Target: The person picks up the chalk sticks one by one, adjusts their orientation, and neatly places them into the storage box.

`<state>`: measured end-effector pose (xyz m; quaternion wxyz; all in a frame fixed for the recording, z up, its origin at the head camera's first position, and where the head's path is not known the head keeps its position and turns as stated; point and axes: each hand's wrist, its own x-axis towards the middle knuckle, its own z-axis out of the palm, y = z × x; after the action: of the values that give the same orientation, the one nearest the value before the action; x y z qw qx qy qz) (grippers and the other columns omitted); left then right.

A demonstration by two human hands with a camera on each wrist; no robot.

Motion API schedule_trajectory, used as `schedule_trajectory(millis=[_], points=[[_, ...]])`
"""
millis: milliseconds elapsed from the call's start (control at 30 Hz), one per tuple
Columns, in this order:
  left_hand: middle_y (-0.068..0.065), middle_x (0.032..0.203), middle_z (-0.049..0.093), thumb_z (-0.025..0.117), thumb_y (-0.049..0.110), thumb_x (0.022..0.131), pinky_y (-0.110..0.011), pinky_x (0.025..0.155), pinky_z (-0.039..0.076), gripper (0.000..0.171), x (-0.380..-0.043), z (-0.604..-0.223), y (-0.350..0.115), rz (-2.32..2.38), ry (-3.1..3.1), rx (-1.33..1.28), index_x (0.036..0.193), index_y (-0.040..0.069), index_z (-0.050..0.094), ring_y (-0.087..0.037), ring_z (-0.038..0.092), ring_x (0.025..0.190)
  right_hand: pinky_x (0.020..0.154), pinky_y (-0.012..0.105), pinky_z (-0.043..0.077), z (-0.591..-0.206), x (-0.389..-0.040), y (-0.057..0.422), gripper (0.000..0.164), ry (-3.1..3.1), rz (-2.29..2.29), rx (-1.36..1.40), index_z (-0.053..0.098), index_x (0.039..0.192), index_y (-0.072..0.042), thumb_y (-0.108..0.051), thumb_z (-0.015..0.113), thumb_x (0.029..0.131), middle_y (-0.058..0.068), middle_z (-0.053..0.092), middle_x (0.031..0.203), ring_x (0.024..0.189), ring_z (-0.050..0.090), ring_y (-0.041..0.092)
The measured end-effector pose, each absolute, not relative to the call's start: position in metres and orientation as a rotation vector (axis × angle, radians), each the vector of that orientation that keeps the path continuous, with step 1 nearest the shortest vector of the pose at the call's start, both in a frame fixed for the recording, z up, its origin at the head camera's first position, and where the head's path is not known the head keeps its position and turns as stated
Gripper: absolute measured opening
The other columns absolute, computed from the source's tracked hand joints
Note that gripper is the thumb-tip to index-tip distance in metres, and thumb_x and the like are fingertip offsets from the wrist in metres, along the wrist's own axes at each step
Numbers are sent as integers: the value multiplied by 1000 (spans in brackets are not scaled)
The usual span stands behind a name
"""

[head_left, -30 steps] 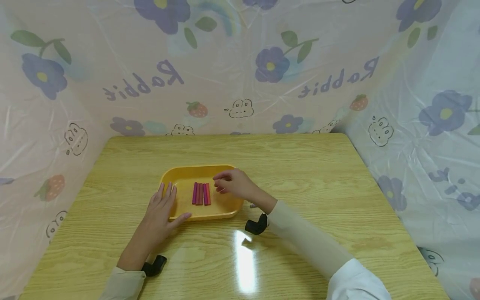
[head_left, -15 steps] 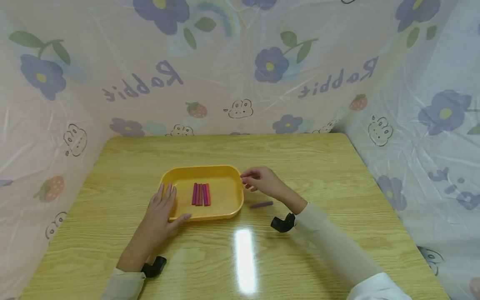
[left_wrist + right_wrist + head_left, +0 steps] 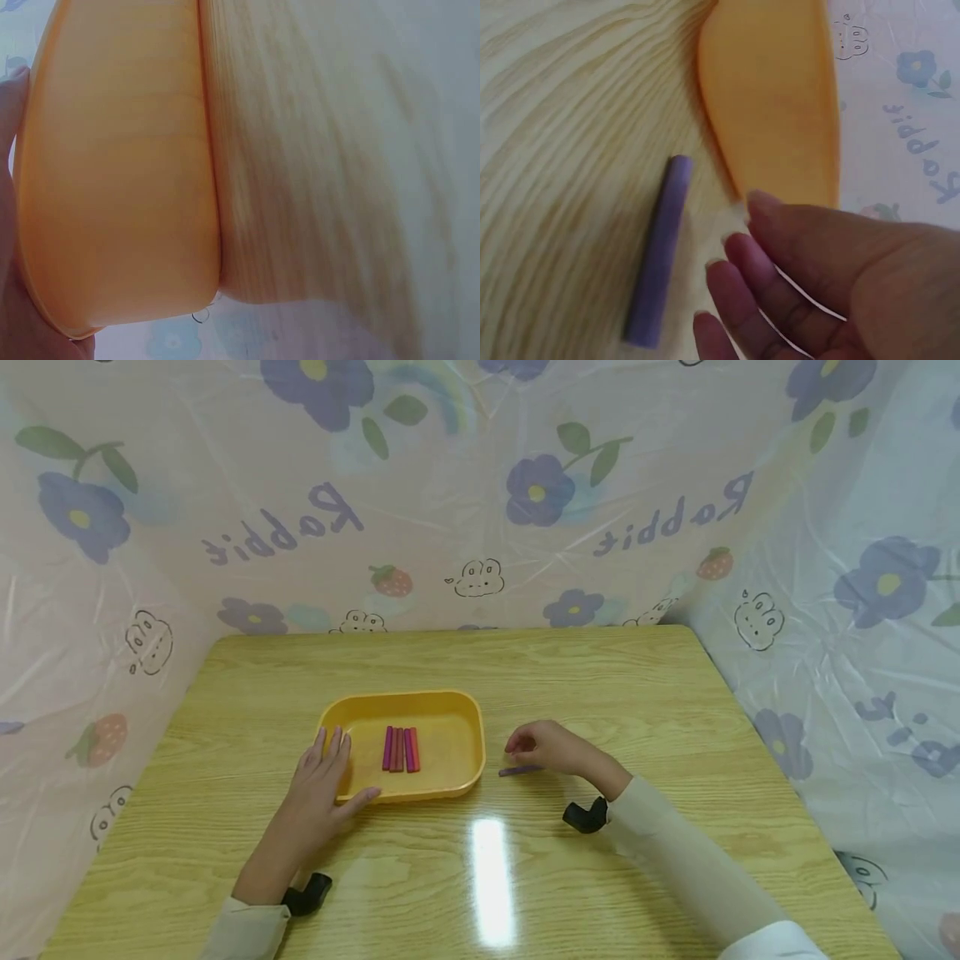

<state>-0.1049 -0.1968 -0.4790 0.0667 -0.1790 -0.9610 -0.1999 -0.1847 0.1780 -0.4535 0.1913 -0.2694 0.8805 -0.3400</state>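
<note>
My left hand point(image 3: 321, 783) rests over the left end of a yellow tray point(image 3: 448, 758), fingers straight across the rim and thumb along the near edge. Inside the tray, several slim crayon-like sticks point(image 3: 401, 750) in purple, brownish red and orange-red lie side by side. To the tray's right, my right hand point(image 3: 558, 748) hovers with loosely bent fingers close over a single purple crayon-like stick point(image 3: 517, 770) on the table. In the right wrist view this stick point(image 3: 658, 255) lies just beyond the fingertips, with nothing between thumb and fingers.
The wood-grain table point(image 3: 600, 685) is bordered by a patterned plastic sheet point(image 3: 420, 510) at the back and sides. A black wrist mount point(image 3: 585, 816) sits on the right wrist, and another black mount point(image 3: 307, 894) on the left.
My right hand has drawn out from above the tray to the right and come down near the loose purple stick. The left hand and the tray have stayed in place.
</note>
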Motion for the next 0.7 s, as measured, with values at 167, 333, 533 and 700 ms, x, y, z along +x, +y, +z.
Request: schedule_trajectory(millis=[167,333,533,700], points=[[-21,152,12,52,57,87,-52,110,6,92,-105,-477,-197,-597,-2906,-542,148,0,14,-32,-5,140,74,28,49,-457,-182,180,10,2468,-904,-741,67,94,-8,-16,66,87,-3,64,86,79,58,10],[-20,152,13,52,57,87,-53,110,7,92,-104,-477,-197,-592,-2900,-534,148,0,15,-32,-5,140,72,28,49,-461,-180,182,8,2457,-902,-743,67,91,-9,-15,68,86,-1,64,84,77,58,12],[-20,152,13,52,58,87,-53,109,8,92,-104,-478,-197,-585,-2902,-537,147,-2,16,-31,-5,140,68,25,48,-464,-177,183,7,2436,-917,-788,67,90,-6,-11,68,85,1,65,83,75,58,13],[-20,152,12,52,58,87,-53,109,8,92,-104,-479,-197,-590,-2907,-529,147,-1,16,-30,-6,140,66,24,48,-465,-178,183,7,2440,-903,-815,67,89,-6,-11,68,85,0,64,81,72,56,12]])
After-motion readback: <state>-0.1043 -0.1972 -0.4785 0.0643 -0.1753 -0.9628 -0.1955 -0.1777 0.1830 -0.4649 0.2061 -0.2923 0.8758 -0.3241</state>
